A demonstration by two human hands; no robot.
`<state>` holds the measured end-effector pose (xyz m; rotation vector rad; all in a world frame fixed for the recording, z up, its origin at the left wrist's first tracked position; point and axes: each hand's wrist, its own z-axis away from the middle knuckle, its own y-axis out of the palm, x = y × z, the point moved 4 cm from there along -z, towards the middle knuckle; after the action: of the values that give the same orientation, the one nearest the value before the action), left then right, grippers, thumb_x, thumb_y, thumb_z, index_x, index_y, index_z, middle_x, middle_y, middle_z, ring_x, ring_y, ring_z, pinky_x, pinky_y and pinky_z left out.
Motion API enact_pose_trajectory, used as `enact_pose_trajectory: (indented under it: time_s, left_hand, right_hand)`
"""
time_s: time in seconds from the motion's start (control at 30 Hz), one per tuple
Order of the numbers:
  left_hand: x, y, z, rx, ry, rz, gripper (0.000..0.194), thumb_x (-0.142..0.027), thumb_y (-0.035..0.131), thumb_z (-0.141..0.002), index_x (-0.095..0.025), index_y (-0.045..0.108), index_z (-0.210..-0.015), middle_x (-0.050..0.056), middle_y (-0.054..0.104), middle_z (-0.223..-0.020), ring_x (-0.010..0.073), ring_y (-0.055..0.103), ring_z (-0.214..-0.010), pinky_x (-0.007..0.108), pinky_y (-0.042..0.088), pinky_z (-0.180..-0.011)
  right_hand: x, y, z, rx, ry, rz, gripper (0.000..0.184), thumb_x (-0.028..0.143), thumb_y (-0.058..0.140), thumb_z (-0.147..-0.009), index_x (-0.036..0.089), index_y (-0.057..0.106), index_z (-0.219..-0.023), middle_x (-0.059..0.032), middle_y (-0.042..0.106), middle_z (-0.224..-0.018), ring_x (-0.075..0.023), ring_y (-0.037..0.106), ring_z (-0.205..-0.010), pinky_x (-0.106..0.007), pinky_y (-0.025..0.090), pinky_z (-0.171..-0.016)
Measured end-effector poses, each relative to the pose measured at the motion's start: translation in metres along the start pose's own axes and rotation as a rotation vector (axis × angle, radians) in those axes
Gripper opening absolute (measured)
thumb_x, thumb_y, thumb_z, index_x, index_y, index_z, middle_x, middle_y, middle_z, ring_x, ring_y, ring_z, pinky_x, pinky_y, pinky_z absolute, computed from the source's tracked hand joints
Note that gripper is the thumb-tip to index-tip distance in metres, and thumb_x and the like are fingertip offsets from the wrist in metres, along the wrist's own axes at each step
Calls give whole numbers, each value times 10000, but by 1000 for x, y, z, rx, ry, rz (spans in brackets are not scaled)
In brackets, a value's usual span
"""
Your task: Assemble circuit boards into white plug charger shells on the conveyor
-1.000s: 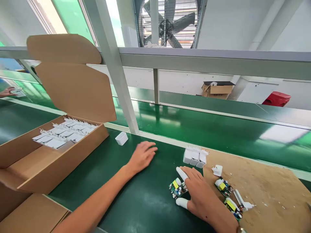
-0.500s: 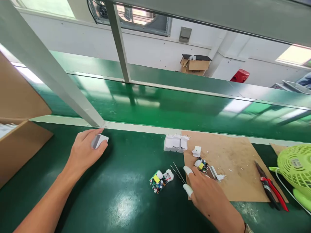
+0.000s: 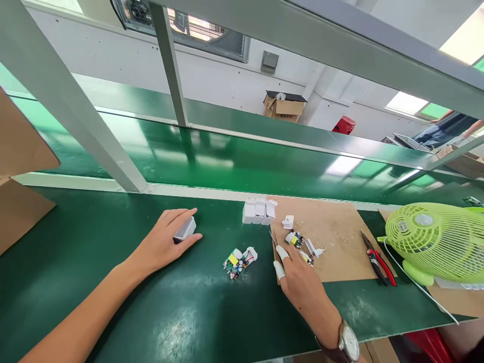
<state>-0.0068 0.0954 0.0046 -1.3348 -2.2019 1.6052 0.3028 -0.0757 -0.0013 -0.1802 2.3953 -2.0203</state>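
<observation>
Nothing is legible: print (image 3: 289, 117) on the cardboard carton (image 3: 290, 107) and the label (image 3: 403, 227) on the desk fan (image 3: 434, 244) are blurred.

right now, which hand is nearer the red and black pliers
Right. The right hand is left of the pliers, partly over the cardboard; the left hand is farther left, holding a white case.

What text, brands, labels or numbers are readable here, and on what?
None legible.
Small cardboard box at the back: dark print on its front, too small and blurred.
Pale label on the green fan: too small to read.
Wristwatch on the right wrist: dial markings too blurred.
</observation>
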Motion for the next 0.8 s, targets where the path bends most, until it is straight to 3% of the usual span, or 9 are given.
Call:
enact_pose_trajectory:
  time_s: [0.13,0.23,0.37,0.47,0.6,0.7,0.8]
  left_hand:
    - [-12,10,3,102,-9,87,685,-602,639,-910,-257,490,-1483,109,593,-1398,297,547,-1294,459,495,-1098]
    - [-25,14,4,178,-35,153,719,-626,659,-885,-250,498,-1476,110,579,-1421,291,550,-1306,461,478,-1128]
    - [-36,13,8,257,-63,207,756,-621,671,-878,-234,472,-1496,117,557,-1444,286,547,-1326,447,464,-1143]
    - [-37,9,9,275,-73,221,737,-606,673,-881,-249,476,-1495,110,556,-1453,288,566,-1311,435,479,-1122]
    - [-36,8,9,307,-112,240,726,-605,671,-877,-271,483,-1494,107,568,-1448,299,586,-1280,414,515,-1057]
    - [-37,9,10,345,-146,255,731,-612,660,-878,-284,470,-1504,104,579,-1430,303,593,-1254,400,530,-1015]
    - [-37,10,11,363,-159,252,721,-601,647,-891,-293,455,-1514,106,577,-1425,303,601,-1229,386,541,-977]
  right_hand:
    - [23,-18,-16,7,-266,-250,519,96,521,-933,163,450,-1442,-164,549,-1451,-325,482,-1388,-536,477,-1125]
    - [39,-15,-36,138,-425,-391,744,108,626,-873,179,330,-1551,-151,442,-1572,-319,314,-1516,-538,362,-1219]
    - [49,-7,-57,269,-452,-432,813,201,719,-854,180,328,-1567,-173,526,-1492,-319,506,-1381,-493,461,-1126]
    - [42,-16,-54,202,-411,-337,750,264,723,-878,158,381,-1537,-184,556,-1458,-322,561,-1315,-481,489,-1084]
    - [14,-23,-28,173,-129,-44,372,206,514,-985,164,588,-1348,-170,678,-1228,-311,676,-1112,-468,561,-945]
    - [-4,-13,-6,257,40,102,332,147,470,-970,190,648,-1247,-156,699,-1165,-298,709,-1011,-420,584,-845]
    - [-9,2,4,280,97,88,355,101,481,-931,187,651,-1230,-162,692,-1225,-289,712,-1030,-389,584,-848]
